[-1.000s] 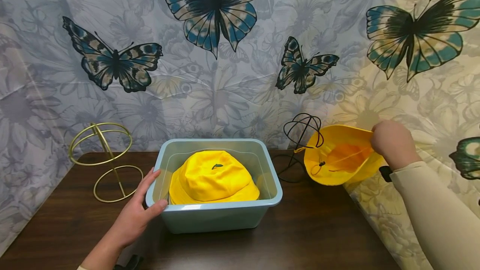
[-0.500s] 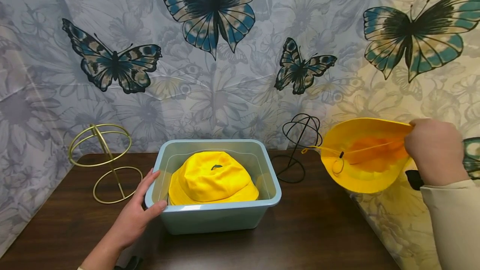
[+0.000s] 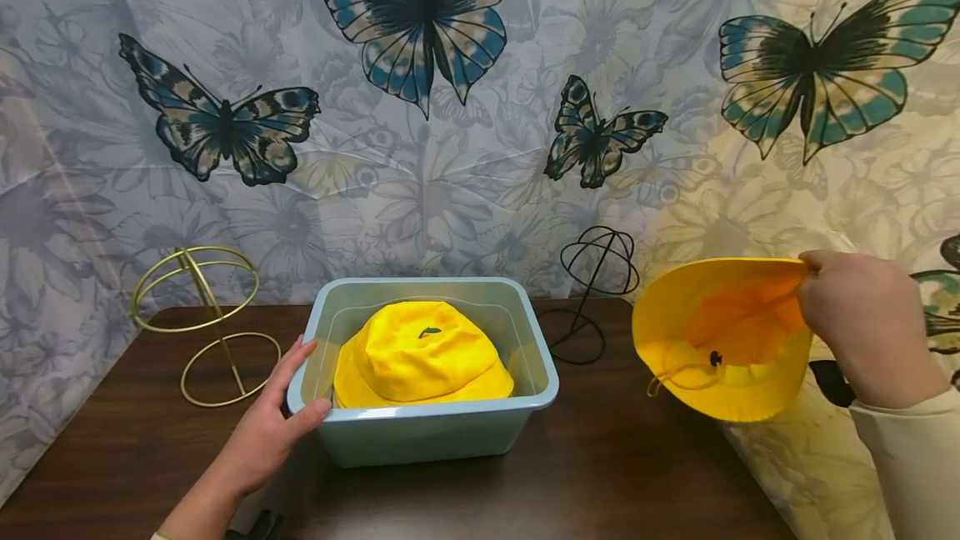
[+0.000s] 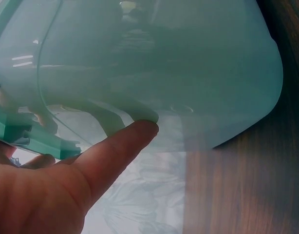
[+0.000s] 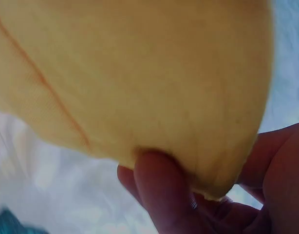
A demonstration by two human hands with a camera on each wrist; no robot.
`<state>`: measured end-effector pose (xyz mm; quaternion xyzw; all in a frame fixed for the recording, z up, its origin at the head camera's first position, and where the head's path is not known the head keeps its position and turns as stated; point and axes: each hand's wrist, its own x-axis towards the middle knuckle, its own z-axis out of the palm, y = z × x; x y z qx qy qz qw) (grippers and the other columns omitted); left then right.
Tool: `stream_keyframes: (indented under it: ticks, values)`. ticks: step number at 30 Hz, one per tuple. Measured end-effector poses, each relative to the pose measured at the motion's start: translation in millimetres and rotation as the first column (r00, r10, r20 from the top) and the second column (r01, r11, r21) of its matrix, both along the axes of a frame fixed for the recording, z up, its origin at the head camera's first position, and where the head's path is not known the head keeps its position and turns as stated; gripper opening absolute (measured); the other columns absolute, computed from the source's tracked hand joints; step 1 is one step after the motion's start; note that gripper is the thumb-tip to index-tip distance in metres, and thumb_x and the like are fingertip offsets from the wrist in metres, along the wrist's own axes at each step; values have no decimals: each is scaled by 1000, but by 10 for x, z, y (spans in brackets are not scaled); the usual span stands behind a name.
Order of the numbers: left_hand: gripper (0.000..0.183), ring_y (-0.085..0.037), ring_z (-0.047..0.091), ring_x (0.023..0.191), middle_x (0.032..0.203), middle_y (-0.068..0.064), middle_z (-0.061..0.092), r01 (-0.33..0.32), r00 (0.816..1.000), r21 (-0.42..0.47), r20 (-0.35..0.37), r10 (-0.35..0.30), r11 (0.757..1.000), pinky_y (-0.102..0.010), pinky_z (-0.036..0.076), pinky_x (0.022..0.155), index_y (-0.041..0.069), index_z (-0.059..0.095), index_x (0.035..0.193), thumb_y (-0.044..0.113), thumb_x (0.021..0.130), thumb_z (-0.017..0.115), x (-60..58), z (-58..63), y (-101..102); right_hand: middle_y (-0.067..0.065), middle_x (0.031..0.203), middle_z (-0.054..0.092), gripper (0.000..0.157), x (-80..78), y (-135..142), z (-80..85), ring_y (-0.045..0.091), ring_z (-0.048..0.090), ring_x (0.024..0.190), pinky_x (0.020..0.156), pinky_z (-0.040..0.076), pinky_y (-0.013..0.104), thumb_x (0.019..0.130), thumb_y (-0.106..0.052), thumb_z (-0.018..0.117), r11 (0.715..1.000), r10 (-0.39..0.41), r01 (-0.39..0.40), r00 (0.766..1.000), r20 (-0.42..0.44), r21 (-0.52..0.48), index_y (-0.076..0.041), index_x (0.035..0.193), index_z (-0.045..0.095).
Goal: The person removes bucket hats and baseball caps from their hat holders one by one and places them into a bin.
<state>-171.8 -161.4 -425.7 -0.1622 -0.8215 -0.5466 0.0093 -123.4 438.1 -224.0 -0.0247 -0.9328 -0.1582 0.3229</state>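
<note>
A yellow brimmed hat (image 3: 720, 390) hangs from my right hand (image 3: 862, 323), to the right of the black wire stand. Its orange inside faces the head camera, and a drawstring with a black toggle dangles there. In the right wrist view, thumb and fingers pinch the brim edge (image 5: 198, 107). My left hand (image 3: 262, 432) rests against the left front corner of a pale blue plastic tub (image 3: 435, 438), thumb and fingers spread fairly straight. The left wrist view has the thumb (image 4: 120, 151) lying on the tub's outer wall. Inside the tub is a second yellow hat (image 3: 427, 357), with a small green leaf mark.
A gold wire stand (image 3: 217, 323) is at the left of the dark wooden table (image 3: 600, 473). A black wire stand (image 3: 592, 290) stands behind the tub's right side. Butterfly-printed cloth (image 3: 450, 207) covers the wall behind and hangs past the table's right edge.
My right hand has drawn the hat rightward, away from the black wire stand, then lowered it slightly. Its drawstring has come free of the stand. The left hand and tub have stayed in place.
</note>
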Motion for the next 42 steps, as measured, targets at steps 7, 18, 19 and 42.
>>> stream_keyframes:
  ticks: [7,18,19,42]
  values:
    - [77,-52,9,143,165,-13,2,0,1000,-16,1,0,1000,-78,19,97,15,22,159,27,96,65,-7,11,4,17,64,62,27,-268,-34,-298,23,44,46,42,44,42,75,7,45,976,144,-127,986,85,-176,11,84,70]
    - [77,-52,7,144,165,-12,1,1,1000,-4,-3,-1,1000,-78,17,97,16,23,159,25,96,66,11,13,-12,12,76,56,19,11,-722,-994,27,53,58,38,42,40,70,2,66,907,419,-418,907,37,-50,-7,87,69]
    - [77,-52,7,144,166,-12,1,-1,1000,-7,-1,1,1000,-79,17,97,16,22,159,25,96,66,11,15,-15,13,80,58,20,68,-806,-1078,27,54,58,39,42,39,69,-1,68,896,444,-442,895,47,-51,-8,88,70]
    - [77,-52,8,143,166,-12,1,4,1000,-12,15,-4,1000,-79,18,96,17,21,159,27,97,65,14,13,7,28,118,60,63,82,-1021,-1299,41,63,96,74,52,54,82,-33,82,881,358,-145,828,433,-451,-6,134,62]
